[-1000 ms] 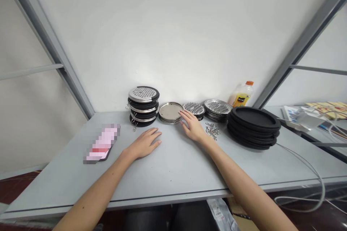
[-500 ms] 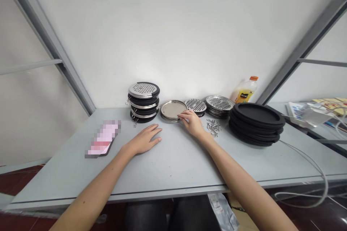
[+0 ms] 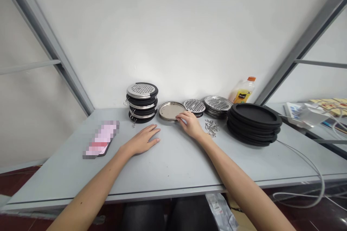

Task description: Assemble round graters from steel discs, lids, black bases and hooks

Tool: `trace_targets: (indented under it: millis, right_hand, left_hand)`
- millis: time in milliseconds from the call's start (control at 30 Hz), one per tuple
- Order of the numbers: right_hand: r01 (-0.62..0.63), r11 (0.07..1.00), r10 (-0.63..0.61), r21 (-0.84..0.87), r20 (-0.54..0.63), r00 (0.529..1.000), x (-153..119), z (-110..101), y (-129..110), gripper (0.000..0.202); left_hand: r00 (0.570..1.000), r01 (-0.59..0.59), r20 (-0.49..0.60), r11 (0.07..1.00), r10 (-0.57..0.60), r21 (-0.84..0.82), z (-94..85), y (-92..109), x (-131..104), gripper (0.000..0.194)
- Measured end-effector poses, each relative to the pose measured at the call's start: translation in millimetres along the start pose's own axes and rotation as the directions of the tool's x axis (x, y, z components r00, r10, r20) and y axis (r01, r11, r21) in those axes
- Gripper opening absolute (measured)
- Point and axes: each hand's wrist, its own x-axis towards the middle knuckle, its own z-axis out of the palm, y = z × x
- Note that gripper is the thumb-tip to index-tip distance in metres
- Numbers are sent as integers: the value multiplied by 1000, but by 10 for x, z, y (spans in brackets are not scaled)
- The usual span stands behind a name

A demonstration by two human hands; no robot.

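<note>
My left hand (image 3: 142, 140) lies flat on the table, fingers spread, holding nothing. My right hand (image 3: 189, 123) is at the front right edge of a low stack of shallow metal discs (image 3: 171, 110), its fingertips pinched at the rim; what is between them is too small to tell. Behind my left hand stands a taller stack of black and silver perforated discs (image 3: 142, 90) with small clips hanging from its left side. Right of the metal discs sit a grater-like perforated disc (image 3: 194, 105) and a stack of silver discs (image 3: 218, 103). Small metal clips (image 3: 211, 127) lie in a pile beside my right wrist.
A stack of black round trays (image 3: 255, 124) stands on the right, with a bottle with an orange cap (image 3: 243, 92) behind it. A phone (image 3: 103, 139) lies at the left of the grey table (image 3: 168, 166). A white cable (image 3: 300, 155) runs off the right side.
The whole view has shifted slightly, moving the objects a little to the left in the picture. Both hands keep nearly the same places, my right hand still at the disc rim.
</note>
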Motion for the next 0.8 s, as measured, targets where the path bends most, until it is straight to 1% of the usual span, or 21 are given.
trace_targets:
  millis: [200,433,600,700,800]
  right_hand:
    - [26,1000,-26,-13,9,1000,8,39,66,24]
    - [-22,1000,22,2,14,1000,97,149,108,20]
    - [-108,991,112,79,-46,993,89,162,106,15]
    - [-113,984,126,140,-89,988,80,157,99,14]
    - [-104,967,143,233,-159,977,111,91,42,13]
  left_hand:
    - [1000,-3,3,1000,3,10,3,9,2,57]
    - [1000,-8,-18,1000,8,10,2,-8,13,56]
    - [1000,-3,-17,1000,3,11,-14,9,10,55]
    - [1000,1,-15,1000,-1,8,-19,23,5,55]
    - [1000,-3,-11,1000,3,9,-10,17,1,54]
